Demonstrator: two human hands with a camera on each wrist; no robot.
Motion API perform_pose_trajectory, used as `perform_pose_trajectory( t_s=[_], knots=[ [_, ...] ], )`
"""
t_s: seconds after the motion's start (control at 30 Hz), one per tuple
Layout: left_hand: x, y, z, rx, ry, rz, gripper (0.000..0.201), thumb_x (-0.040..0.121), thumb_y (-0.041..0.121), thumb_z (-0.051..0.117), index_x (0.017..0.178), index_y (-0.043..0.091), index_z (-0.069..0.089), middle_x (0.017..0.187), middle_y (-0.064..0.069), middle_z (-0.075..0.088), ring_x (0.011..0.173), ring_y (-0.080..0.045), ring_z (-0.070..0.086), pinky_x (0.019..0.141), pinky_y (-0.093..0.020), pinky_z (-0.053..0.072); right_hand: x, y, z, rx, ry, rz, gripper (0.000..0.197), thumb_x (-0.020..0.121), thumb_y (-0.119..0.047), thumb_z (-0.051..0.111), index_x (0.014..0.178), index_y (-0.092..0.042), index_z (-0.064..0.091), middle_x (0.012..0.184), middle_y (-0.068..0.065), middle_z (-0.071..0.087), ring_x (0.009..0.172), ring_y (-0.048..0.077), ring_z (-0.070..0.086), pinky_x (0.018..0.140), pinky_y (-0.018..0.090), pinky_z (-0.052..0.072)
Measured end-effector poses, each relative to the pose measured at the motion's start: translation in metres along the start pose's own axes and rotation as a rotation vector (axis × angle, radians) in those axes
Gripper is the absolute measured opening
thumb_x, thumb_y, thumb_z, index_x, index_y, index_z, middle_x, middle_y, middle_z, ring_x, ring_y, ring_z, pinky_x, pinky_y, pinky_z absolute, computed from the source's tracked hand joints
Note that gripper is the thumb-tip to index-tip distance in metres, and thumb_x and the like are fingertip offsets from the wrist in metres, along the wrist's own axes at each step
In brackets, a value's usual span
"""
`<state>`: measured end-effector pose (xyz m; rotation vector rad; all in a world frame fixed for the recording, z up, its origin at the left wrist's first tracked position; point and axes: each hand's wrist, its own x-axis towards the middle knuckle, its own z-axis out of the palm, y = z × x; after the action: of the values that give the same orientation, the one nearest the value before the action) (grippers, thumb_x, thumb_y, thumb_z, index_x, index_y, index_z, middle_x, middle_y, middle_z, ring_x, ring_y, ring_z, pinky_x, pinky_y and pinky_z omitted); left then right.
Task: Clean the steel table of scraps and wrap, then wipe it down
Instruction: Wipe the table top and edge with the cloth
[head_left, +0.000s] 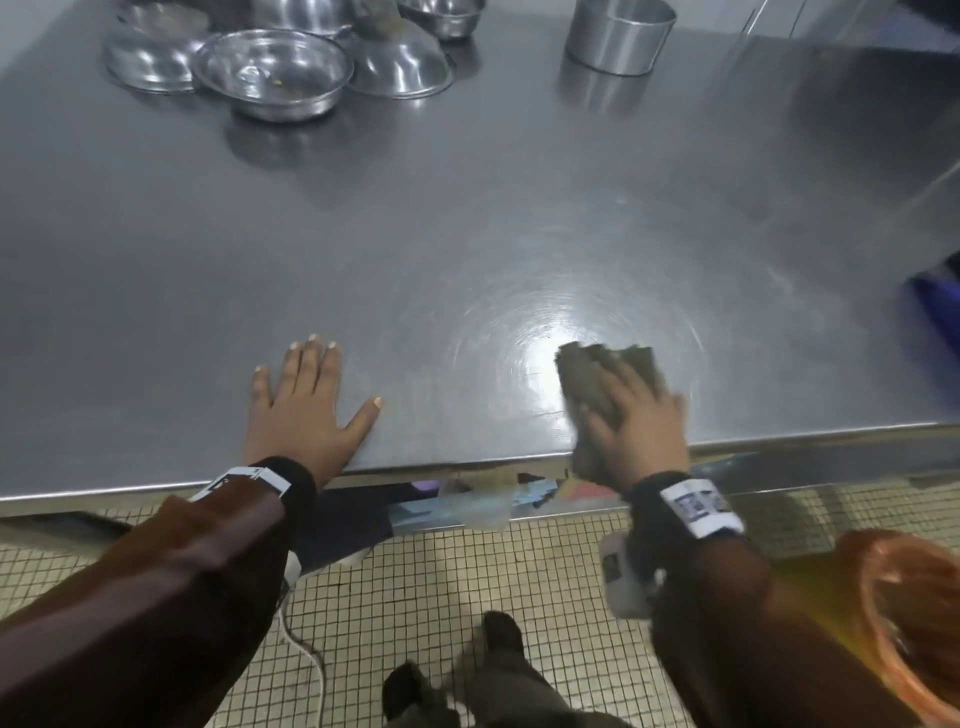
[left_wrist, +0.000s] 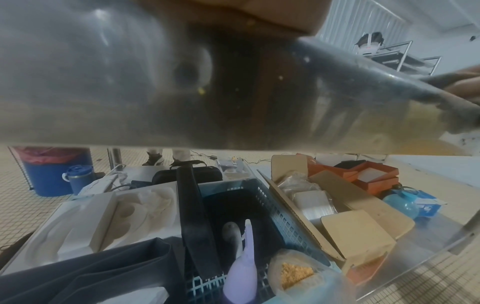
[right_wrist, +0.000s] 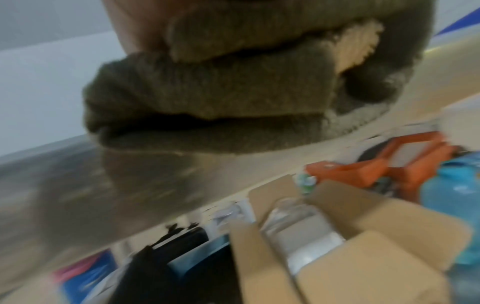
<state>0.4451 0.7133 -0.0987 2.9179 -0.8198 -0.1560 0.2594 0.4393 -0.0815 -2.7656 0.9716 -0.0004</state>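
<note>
A steel table (head_left: 467, 234) fills the head view. My right hand (head_left: 634, 410) presses a folded olive-brown cloth (head_left: 597, 374) flat on the table near its front edge, fingers straight on top, and the picture is blurred there. The same cloth (right_wrist: 221, 98) bulges over the table edge in the right wrist view, under my palm. My left hand (head_left: 306, 395) lies flat and spread on the table to the left, holding nothing. Its wrist view shows only the table's front lip (left_wrist: 130, 92) up close.
Several steel bowls (head_left: 270, 67) and a steel canister (head_left: 618, 34) stand at the table's far side. An orange-lined bin (head_left: 914, 623) sits on the floor at my right. The lower shelf holds a blue crate (left_wrist: 259, 216), cardboard boxes (left_wrist: 355, 232) and orange boxes (left_wrist: 363, 174).
</note>
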Motion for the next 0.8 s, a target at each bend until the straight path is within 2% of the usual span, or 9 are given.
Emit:
perform_pose_trajectory(
  t_s=[0.1,0.2,0.4,0.47,0.53,0.6,0.67,0.73,0.8],
  knots=[
    [0.000,0.001,0.000,0.000,0.013,0.000,0.085,0.080,0.066,0.009,0.149,0.018,0.005,0.159,-0.003,0.001,0.146,-0.020,-0.002,0.116,-0.046,-0.002,0.023,0.050,-0.015,0.036,0.015,0.199,0.053,0.090,-0.044,0.044,0.142,-0.037,0.034,0.154,-0.013,0.026,0.142,0.031,0.022,0.114,0.058,0.013],
    [0.001,0.000,0.001,-0.010,0.007,-0.005,0.085,0.080,0.067,0.009,0.149,0.019,0.004,0.159,-0.003,-0.001,0.146,-0.019,-0.004,0.116,-0.045,-0.003,0.043,0.042,-0.013,0.105,0.099,0.225,0.050,0.091,-0.034,0.046,0.140,-0.027,0.043,0.152,-0.007,0.033,0.139,0.024,0.031,0.116,0.048,0.018],
    [0.000,0.001,0.000,-0.038,0.006,0.003,0.085,0.079,0.067,0.010,0.149,0.018,0.004,0.159,-0.004,-0.001,0.146,-0.020,-0.004,0.115,-0.044,-0.005,0.000,-0.047,0.000,0.107,0.012,-0.089,0.048,0.092,-0.029,0.048,0.140,-0.027,0.041,0.151,-0.010,0.033,0.136,0.027,0.031,0.112,0.044,0.025],
    [0.000,0.001,0.001,-0.030,0.013,-0.002,0.086,0.078,0.067,0.009,0.149,0.018,0.005,0.159,-0.004,0.001,0.146,-0.020,-0.003,0.116,-0.045,-0.004,-0.025,-0.042,0.003,0.099,0.039,-0.294,0.048,0.087,-0.020,0.058,0.134,-0.025,0.050,0.146,-0.009,0.043,0.125,0.032,0.043,0.104,0.046,0.035],
    [0.000,0.000,0.001,-0.021,0.010,-0.008,0.086,0.078,0.067,0.009,0.149,0.018,0.006,0.159,-0.003,0.002,0.146,-0.020,-0.002,0.116,-0.045,-0.003,-0.035,-0.006,0.004,0.067,-0.031,-0.335,0.049,0.086,-0.020,0.056,0.132,-0.032,0.050,0.143,-0.016,0.044,0.119,0.028,0.046,0.098,0.043,0.041],
    [0.001,0.001,0.001,-0.015,0.007,-0.004,0.087,0.078,0.067,0.007,0.149,0.018,0.005,0.159,-0.003,0.002,0.146,-0.020,-0.002,0.116,-0.045,-0.003,-0.027,0.041,-0.003,0.014,-0.047,-0.228,0.049,0.085,-0.028,0.046,0.134,-0.036,0.045,0.145,-0.018,0.040,0.123,0.021,0.045,0.103,0.037,0.036],
    [0.001,0.000,0.000,-0.013,0.009,0.000,0.088,0.077,0.068,0.005,0.149,0.018,0.005,0.159,-0.003,0.001,0.146,-0.019,-0.002,0.116,-0.045,-0.003,-0.003,0.074,-0.017,0.117,0.075,-0.038,0.044,0.088,-0.028,0.045,0.132,-0.026,0.050,0.144,-0.007,0.045,0.125,0.025,0.047,0.105,0.036,0.031],
    [0.002,0.000,0.001,-0.006,0.003,0.001,0.089,0.077,0.069,0.004,0.149,0.017,0.006,0.159,-0.003,0.001,0.146,-0.019,-0.002,0.116,-0.045,-0.003,0.026,0.079,-0.029,0.180,0.132,0.140,0.044,0.092,-0.035,0.043,0.135,-0.026,0.048,0.148,-0.004,0.039,0.135,0.031,0.037,0.110,0.045,0.026],
    [0.001,0.000,0.001,-0.004,-0.003,0.000,0.089,0.077,0.069,0.005,0.149,0.017,0.005,0.159,-0.003,0.000,0.146,-0.019,-0.003,0.115,-0.045,-0.004,0.049,0.063,-0.032,0.181,0.036,0.323,0.044,0.094,-0.045,0.039,0.137,-0.041,0.039,0.153,-0.014,0.027,0.142,0.032,0.022,0.113,0.053,0.020]
  ],
)
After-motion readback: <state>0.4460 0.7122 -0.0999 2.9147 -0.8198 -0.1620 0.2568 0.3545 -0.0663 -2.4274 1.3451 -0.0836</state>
